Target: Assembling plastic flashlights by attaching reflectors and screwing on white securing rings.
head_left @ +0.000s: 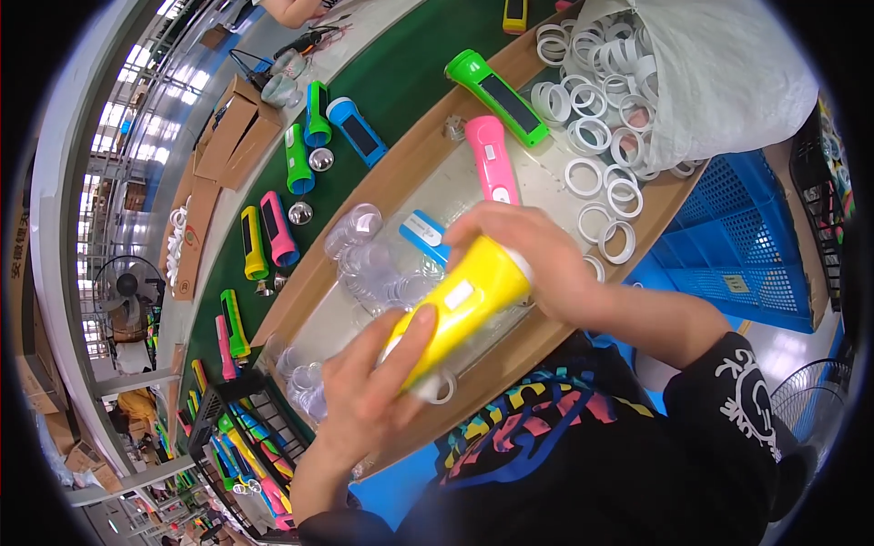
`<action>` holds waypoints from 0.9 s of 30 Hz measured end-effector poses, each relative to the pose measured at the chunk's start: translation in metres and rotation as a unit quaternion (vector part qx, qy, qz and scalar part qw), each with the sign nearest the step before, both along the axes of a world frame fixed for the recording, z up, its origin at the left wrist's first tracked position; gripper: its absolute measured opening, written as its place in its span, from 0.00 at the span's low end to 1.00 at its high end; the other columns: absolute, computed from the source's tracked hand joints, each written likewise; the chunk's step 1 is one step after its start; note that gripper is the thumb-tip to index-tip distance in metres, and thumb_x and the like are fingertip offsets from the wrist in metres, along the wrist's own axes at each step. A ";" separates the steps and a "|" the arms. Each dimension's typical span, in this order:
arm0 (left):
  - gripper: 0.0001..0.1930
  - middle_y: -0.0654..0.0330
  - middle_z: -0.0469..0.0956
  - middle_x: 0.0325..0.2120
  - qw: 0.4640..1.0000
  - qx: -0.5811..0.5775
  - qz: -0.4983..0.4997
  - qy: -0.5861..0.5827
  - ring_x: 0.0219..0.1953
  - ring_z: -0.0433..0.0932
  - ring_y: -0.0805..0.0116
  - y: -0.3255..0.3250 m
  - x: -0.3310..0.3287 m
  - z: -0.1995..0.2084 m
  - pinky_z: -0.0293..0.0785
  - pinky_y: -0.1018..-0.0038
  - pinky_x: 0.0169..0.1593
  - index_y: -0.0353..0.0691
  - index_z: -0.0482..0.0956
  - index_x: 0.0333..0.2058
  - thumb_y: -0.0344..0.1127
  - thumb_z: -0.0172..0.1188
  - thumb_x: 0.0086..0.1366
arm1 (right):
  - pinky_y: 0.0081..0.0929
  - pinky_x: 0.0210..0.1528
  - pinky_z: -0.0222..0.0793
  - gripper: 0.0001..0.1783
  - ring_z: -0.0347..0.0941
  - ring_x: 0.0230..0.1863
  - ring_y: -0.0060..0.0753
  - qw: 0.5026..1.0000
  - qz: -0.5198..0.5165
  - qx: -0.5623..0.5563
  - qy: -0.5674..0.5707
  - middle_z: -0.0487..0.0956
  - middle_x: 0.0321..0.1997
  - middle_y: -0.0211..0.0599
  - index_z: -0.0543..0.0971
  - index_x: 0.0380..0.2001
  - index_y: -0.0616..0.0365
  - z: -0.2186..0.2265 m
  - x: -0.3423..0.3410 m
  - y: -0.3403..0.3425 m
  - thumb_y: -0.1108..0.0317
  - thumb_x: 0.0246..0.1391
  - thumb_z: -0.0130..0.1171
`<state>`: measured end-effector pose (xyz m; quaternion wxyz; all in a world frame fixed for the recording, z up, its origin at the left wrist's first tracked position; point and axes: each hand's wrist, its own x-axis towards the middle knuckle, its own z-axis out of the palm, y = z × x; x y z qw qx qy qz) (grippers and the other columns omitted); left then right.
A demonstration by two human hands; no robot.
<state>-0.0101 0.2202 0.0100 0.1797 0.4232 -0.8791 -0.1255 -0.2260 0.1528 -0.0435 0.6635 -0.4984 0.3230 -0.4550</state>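
Observation:
A yellow flashlight (464,296) is held tilted between my two hands, its wide end up toward the right. My left hand (366,382) is closed round its narrower body, thumb lying along the side. My right hand (546,259) is cupped over the wide end, fingers curled across its rim. A whitish edge shows there under the palm, partly hidden. Just beyond my hands lie a blue flashlight (424,238), mostly covered, and a pink flashlight (492,156). Clear plastic discs (364,264) lie in a heap beside my left hand.
White rings (592,135) spill from a white sack (728,82) at far right. A green flashlight (499,98) lies across the cardboard edge. Beyond, a green belt (401,55) carries several flashlights and reflector cups. A black crate (214,409) stands at left, a blue crate (746,237) at right.

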 end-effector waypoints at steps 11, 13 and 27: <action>0.30 0.51 0.76 0.41 0.973 0.133 0.078 0.172 0.38 0.78 0.57 0.007 -0.004 -0.032 0.74 0.69 0.41 0.43 0.74 0.50 0.29 0.66 0.43 | 0.30 0.50 0.65 0.22 0.72 0.42 0.35 0.978 -0.043 -0.185 0.080 0.76 0.40 0.40 0.75 0.40 0.61 -0.002 0.000 0.006 0.53 0.61 0.40; 0.33 0.52 0.76 0.41 0.940 0.251 0.094 0.210 0.40 0.77 0.58 0.001 -0.009 -0.031 0.75 0.68 0.41 0.43 0.74 0.51 0.27 0.67 0.40 | 0.29 0.50 0.65 0.21 0.72 0.41 0.33 0.998 0.038 0.007 0.040 0.76 0.40 0.40 0.75 0.39 0.61 -0.011 -0.003 -0.005 0.54 0.60 0.42; 0.33 0.56 0.75 0.40 0.969 -0.187 0.001 -0.164 0.24 0.70 0.69 -0.015 -0.029 -0.042 0.68 0.76 0.23 0.54 0.76 0.47 0.30 0.63 0.35 | 0.33 0.48 0.68 0.25 0.71 0.46 0.32 0.960 -0.032 0.277 0.007 0.72 0.44 0.40 0.71 0.46 0.58 -0.036 -0.008 0.000 0.47 0.59 0.42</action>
